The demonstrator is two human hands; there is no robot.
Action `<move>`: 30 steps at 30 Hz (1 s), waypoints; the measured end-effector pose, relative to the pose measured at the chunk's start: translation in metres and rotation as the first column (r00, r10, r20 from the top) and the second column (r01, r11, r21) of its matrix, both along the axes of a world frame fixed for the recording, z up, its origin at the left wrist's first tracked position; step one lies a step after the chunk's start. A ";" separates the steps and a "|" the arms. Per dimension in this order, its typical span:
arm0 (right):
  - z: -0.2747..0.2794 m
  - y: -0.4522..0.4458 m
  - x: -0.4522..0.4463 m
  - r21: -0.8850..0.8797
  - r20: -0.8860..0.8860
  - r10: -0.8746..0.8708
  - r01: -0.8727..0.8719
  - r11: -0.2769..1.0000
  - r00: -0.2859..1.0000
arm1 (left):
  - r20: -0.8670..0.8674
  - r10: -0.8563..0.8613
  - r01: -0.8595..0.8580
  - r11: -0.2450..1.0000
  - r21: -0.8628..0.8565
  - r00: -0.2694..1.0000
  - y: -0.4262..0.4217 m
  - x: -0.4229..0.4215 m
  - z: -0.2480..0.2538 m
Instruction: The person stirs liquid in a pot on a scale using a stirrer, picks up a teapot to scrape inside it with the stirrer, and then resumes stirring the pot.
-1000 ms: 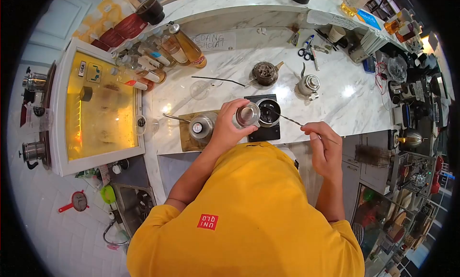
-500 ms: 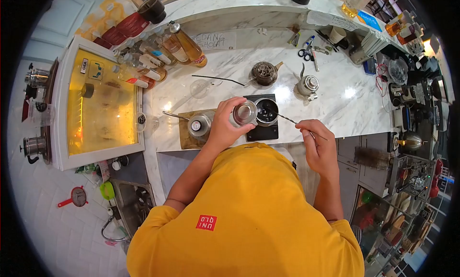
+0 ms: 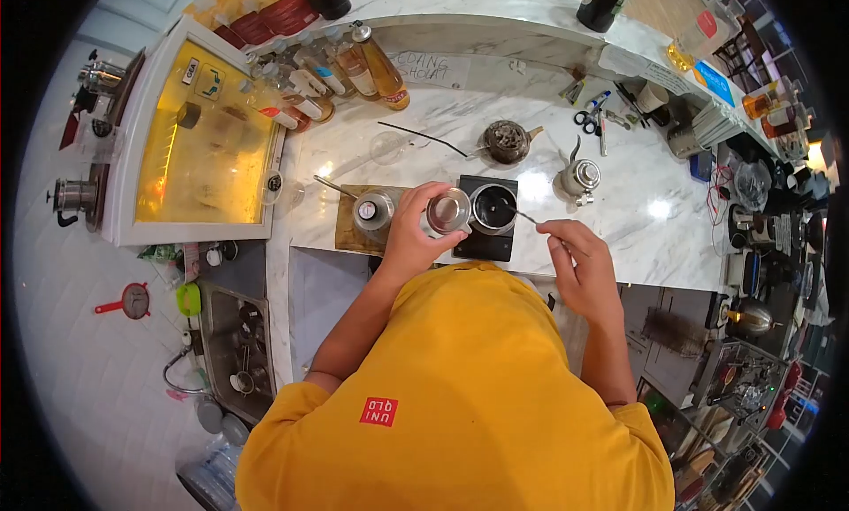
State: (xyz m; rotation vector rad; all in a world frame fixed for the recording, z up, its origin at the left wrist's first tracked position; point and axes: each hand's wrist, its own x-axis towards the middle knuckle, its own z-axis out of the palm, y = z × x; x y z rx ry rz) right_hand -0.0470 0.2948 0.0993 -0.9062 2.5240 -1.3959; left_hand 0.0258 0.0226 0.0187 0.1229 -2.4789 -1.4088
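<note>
My left hand (image 3: pixel 417 232) is wrapped round a clear glass vessel (image 3: pixel 448 211), held close against a round metal cup (image 3: pixel 493 208) with dark contents. That cup stands on a black scale (image 3: pixel 485 245). In my right hand (image 3: pixel 579 268) is a thin metal spoon (image 3: pixel 528 217), pinched by its handle, its far end reaching into the cup. A steel bottle-like vessel (image 3: pixel 372 212) sits on a wooden board (image 3: pixel 352 236) to the left. Beyond the cup are a dark pot with a wooden handle (image 3: pixel 508 143) and a small steel kettle (image 3: pixel 580 178).
Several bottles (image 3: pixel 380 69) line the back left beside a yellow-lit glass case (image 3: pixel 206 139). A bent black straw (image 3: pixel 423 137) lies on the marble counter (image 3: pixel 637 184). Scissors (image 3: pixel 585 122) and pens are at the back right. A sink (image 3: pixel 232 352) is at the lower left.
The view has tilted, so the counter items appear shifted right. My right hand has moved slightly left with the spoon, closer to the cup. My left hand still holds the glass vessel.
</note>
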 end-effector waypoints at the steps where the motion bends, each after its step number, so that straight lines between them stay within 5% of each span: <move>1: 0.003 0.002 -0.002 0.015 0.006 0.031 -0.031 0.999 1.000 | 0.016 0.014 -0.014 1.000 0.008 1.000 0.002 0.001 0.003; 23: 0.009 0.021 -0.035 0.047 0.080 0.108 -0.112 0.993 0.991 | -0.002 0.125 -0.125 0.992 -0.005 0.992 0.033 -0.013 -0.007; 30: 0.001 0.021 -0.046 -0.020 -0.073 0.222 -0.224 0.974 0.972 | -0.031 0.123 -0.124 0.992 -0.034 0.992 0.039 -0.018 -0.011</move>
